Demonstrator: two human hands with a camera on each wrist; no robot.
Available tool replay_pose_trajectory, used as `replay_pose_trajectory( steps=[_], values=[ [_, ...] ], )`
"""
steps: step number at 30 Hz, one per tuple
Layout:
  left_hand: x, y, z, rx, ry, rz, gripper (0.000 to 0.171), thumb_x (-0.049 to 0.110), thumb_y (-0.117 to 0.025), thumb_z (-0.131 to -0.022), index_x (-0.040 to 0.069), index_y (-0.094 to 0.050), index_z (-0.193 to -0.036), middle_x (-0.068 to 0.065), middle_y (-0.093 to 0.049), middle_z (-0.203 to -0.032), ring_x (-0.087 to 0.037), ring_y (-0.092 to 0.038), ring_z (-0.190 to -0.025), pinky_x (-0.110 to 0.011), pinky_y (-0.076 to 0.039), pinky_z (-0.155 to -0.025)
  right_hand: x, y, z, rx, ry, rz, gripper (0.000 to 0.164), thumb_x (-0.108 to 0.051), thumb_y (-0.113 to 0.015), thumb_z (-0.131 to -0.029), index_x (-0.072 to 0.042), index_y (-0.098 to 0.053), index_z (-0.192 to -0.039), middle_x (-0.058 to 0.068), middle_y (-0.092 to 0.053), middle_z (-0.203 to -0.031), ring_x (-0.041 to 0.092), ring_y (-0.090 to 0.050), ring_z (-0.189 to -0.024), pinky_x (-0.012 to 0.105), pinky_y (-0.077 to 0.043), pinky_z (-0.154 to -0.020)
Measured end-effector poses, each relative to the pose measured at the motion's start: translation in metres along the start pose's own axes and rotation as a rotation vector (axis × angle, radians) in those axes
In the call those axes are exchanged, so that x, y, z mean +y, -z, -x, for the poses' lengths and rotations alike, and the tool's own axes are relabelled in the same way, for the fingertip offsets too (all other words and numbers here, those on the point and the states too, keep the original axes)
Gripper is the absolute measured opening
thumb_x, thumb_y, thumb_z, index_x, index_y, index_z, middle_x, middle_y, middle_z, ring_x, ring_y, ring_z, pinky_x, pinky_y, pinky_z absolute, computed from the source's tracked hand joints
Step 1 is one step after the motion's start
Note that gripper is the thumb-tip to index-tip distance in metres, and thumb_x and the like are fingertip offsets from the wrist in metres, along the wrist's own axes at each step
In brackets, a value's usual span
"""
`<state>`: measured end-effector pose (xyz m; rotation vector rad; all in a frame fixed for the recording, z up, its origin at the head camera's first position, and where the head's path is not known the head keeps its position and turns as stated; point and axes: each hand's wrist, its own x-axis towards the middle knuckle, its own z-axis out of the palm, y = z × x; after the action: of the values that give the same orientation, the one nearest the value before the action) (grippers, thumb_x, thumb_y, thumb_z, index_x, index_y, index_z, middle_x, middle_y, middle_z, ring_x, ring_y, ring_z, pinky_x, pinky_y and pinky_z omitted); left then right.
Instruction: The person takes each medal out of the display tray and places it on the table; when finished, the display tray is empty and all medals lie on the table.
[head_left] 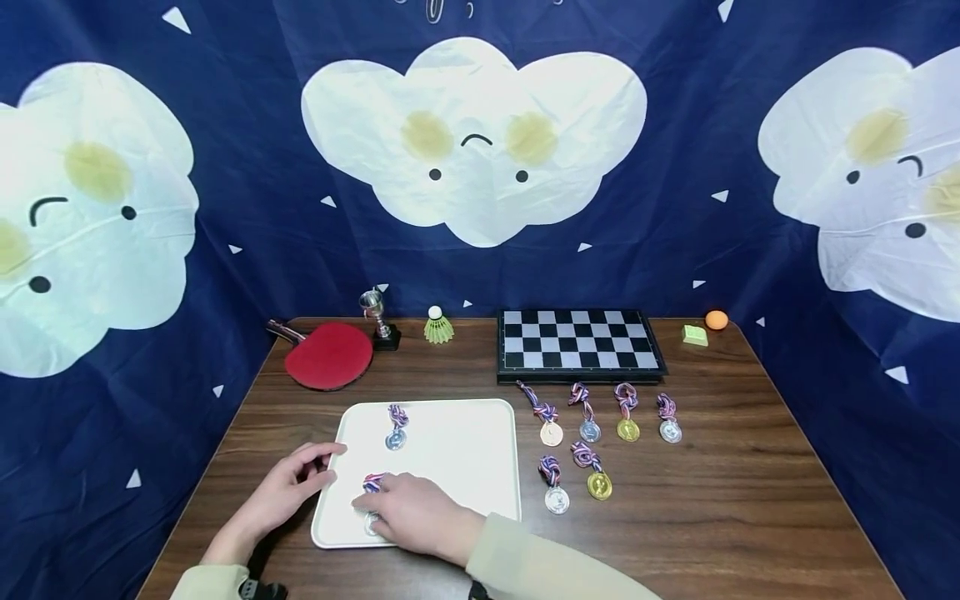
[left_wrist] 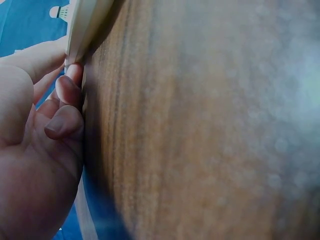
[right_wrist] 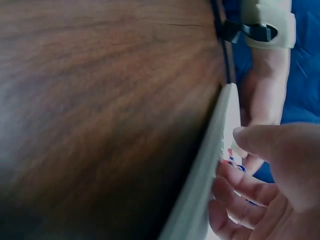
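A white tray [head_left: 465, 467] lies on the table. Inside it, toward the back, is a silver medal [head_left: 395, 439] with a knotted striped ribbon. My left hand [head_left: 288, 483] holds the tray's left rim, its fingers at the edge of the tray wall [left_wrist: 82, 30]. Over the tray's front left, my right hand [head_left: 420, 510] covers part of a second medal [head_left: 372, 523]. Its ribbon [head_left: 372, 482] shows beyond the fingers. In the right wrist view the thumb [right_wrist: 255, 140] stands apart from the fingers, with the striped ribbon [right_wrist: 232, 159] near the fingertips.
Right of the tray lie several ribboned medals, among them a gold medal [head_left: 599, 485] and a silver medal [head_left: 557, 500]. Along the back are a red table tennis bat [head_left: 330, 357], trophy cup [head_left: 378, 317], shuttlecock [head_left: 438, 327], chessboard [head_left: 577, 342], green block [head_left: 694, 335] and orange ball [head_left: 716, 320].
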<state>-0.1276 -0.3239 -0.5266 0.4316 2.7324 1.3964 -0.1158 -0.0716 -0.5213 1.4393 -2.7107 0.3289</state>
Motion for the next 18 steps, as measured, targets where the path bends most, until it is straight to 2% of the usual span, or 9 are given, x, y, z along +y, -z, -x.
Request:
replay_pose_trajectory(
  steps=[4,10,18],
  values=[
    [0.002,0.000,-0.001,-0.010,0.027,-0.001,0.032,0.005,-0.066,-0.088,0.008,-0.061,-0.120,-0.015,-0.053,-0.095,-0.020,-0.047,-0.076,-0.027,-0.039,-0.064,-0.004,-0.007,-0.004,0.020,-0.024,0.061,0.029,-0.038,-0.067,-0.087,-0.036,-0.066,-0.116,-0.009,-0.060,-0.098,0.007,-0.056,-0.076,0.023,-0.044,-0.056],
    [0.005,0.000,-0.001,0.001,0.012,-0.005,0.032,0.003,-0.066,-0.087,0.007,-0.062,-0.119,-0.013,-0.052,-0.093,-0.020,-0.046,-0.075,-0.028,-0.039,-0.063,-0.003,-0.009,-0.003,0.033,-0.003,0.084,0.024,-0.039,-0.069,-0.085,-0.037,-0.067,-0.109,-0.010,-0.056,-0.093,0.004,-0.052,-0.074,0.021,-0.042,-0.055],
    [-0.026,-0.005,-0.003,0.027,-0.020,-0.012,0.034,0.004,-0.067,-0.087,0.011,-0.062,-0.120,-0.008,-0.052,-0.093,-0.016,-0.046,-0.075,-0.027,-0.038,-0.062,-0.002,-0.011,-0.003,0.057,0.020,0.083,0.021,-0.040,-0.071,-0.083,-0.035,-0.064,-0.102,-0.010,-0.050,-0.086,0.004,-0.047,-0.070,0.020,-0.033,-0.051]
  ],
)
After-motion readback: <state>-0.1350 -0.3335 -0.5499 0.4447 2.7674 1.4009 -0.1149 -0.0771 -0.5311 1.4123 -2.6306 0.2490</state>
